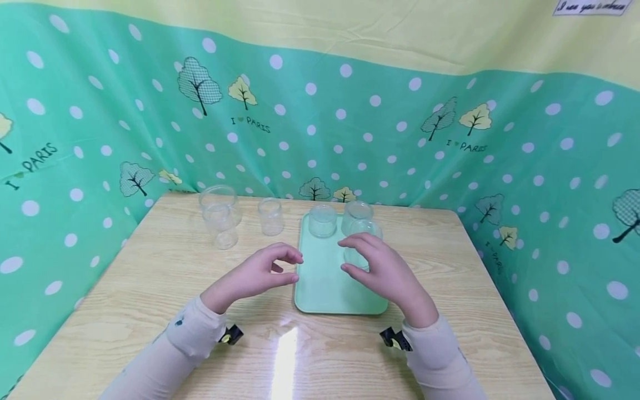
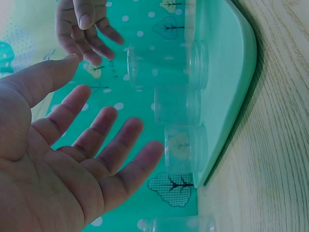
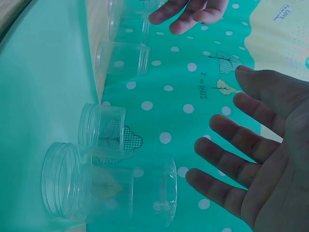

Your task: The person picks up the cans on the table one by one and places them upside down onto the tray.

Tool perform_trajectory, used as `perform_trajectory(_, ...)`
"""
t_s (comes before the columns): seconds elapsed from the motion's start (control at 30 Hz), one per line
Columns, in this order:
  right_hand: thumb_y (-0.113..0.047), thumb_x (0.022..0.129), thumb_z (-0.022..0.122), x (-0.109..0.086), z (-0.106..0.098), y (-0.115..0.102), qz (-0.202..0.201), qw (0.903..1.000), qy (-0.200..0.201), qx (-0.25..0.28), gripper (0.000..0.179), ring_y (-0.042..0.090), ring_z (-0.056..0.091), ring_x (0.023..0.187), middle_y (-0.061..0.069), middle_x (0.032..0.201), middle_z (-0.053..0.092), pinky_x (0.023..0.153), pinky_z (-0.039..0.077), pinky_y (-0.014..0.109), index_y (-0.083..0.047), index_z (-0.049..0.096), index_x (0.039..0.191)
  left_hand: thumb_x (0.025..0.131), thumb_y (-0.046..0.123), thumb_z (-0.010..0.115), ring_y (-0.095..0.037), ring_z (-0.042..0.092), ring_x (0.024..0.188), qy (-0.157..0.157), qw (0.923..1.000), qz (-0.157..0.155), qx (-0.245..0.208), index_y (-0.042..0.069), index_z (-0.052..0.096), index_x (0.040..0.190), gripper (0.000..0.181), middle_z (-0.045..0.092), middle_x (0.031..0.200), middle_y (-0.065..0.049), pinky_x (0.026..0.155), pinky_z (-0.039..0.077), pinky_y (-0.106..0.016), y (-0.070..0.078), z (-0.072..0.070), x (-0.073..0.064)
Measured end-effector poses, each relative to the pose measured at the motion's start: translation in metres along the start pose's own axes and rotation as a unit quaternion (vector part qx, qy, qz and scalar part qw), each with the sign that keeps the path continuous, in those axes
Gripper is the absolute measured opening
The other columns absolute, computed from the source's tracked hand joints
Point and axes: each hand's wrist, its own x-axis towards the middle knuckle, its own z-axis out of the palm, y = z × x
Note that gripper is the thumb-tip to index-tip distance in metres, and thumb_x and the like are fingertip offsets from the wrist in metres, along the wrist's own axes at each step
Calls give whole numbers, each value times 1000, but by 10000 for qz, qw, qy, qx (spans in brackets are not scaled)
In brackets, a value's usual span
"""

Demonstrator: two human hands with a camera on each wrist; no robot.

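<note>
My left hand [image 1: 260, 272] is held over the table beside the tray's left edge, fingers loosely bent and parted from the thumb, with nothing in it. Over the right part of the green tray [image 1: 320, 278] hovers my right hand [image 1: 387, 272], also relaxed and holding nothing. It partly hides the nearest clear jar [image 1: 367, 228], which stands mouth down on the tray, its threaded rim [image 3: 60, 181] against the surface. Behind it on the tray are a short clear jar [image 1: 322, 221] and another clear jar [image 1: 357, 211]. In both wrist views the fingers are apart from the jars.
Left of the tray on the wooden table [image 1: 165, 266] stand a small clear jar [image 1: 271, 218], a large clear jar [image 1: 219, 195] and a slimmer clear jar [image 1: 222, 230] in front of it. A dotted green curtain [image 1: 310, 133] borders the table's back and sides.
</note>
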Motion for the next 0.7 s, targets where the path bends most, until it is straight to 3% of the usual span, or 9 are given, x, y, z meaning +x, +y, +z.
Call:
perform_trajectory(0.5, -31, 94, 77, 0, 4, 2, 27, 9999, -96, -24, 44, 17, 60, 125, -5, 133, 61, 103, 54, 41, -21, 64, 134, 93, 19, 78, -28, 61, 121, 22, 10000, -8, 76, 22, 67, 118, 28, 64, 128, 1, 96, 55, -50, 4, -1, -1)
perform_trajectory(0.7, -29, 93, 78, 1, 5, -1, 96, 9999, -104, 13, 44, 17, 60, 124, -5, 132, 62, 103, 54, 41, -21, 65, 134, 94, 25, 77, -32, 60, 123, 6, 9999, -25, 153, 23, 67, 119, 27, 63, 128, 2, 96, 55, -51, 1, -3, -2)
